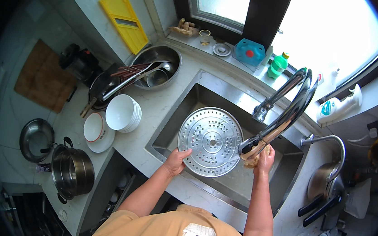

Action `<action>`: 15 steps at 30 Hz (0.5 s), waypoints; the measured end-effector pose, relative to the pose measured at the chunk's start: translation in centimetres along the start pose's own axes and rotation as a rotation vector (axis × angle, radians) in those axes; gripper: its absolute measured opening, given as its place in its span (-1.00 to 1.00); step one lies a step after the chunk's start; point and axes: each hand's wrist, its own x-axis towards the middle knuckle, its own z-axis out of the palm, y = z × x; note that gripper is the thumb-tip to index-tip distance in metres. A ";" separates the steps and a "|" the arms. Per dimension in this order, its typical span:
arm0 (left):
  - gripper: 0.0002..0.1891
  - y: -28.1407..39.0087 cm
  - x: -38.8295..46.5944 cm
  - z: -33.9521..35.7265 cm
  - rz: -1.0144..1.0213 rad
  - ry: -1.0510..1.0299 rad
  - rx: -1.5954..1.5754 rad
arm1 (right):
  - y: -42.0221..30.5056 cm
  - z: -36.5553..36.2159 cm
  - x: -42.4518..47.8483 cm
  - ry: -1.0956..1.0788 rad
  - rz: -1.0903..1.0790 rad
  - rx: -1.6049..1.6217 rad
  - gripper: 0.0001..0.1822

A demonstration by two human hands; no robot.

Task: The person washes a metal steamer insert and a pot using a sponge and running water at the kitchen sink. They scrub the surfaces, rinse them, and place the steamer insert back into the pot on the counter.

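A round perforated metal steamer tray (205,129) is held over the stainless steel sink (174,123). My left hand (175,161) grips its lower left rim, thumb on top. To the right of the tray, my right hand (265,159) holds a tan scrubbing pad (252,162), partly hidden behind the faucet head. The chrome faucet (281,120) arches over the sink, its spout end close to the tray's right rim. Water glistens on the tray's right side.
Stacked white bowls (123,113), a red-rimmed bowl (93,127) and a steel pot (73,171) stand left. Behind them is a steel basin (175,65) with utensils. A spray bottle (338,105) stands on the sill. Knife handles (321,211) stick out at right.
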 end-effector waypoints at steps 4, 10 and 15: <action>-0.66 -0.2 0.3 -0.4 0.021 0.035 -0.085 | 0.3 -1.1 -1.5 -0.323 0.321 0.208 -0.47; -0.68 -1.9 1.9 -1.9 -0.011 0.152 -0.075 | -1.3 0.3 -3.9 -0.577 0.353 -0.003 -0.46; -0.72 -1.9 3.1 -1.7 -0.037 0.163 0.039 | -3.7 0.8 -4.4 -0.628 0.302 -0.387 -0.65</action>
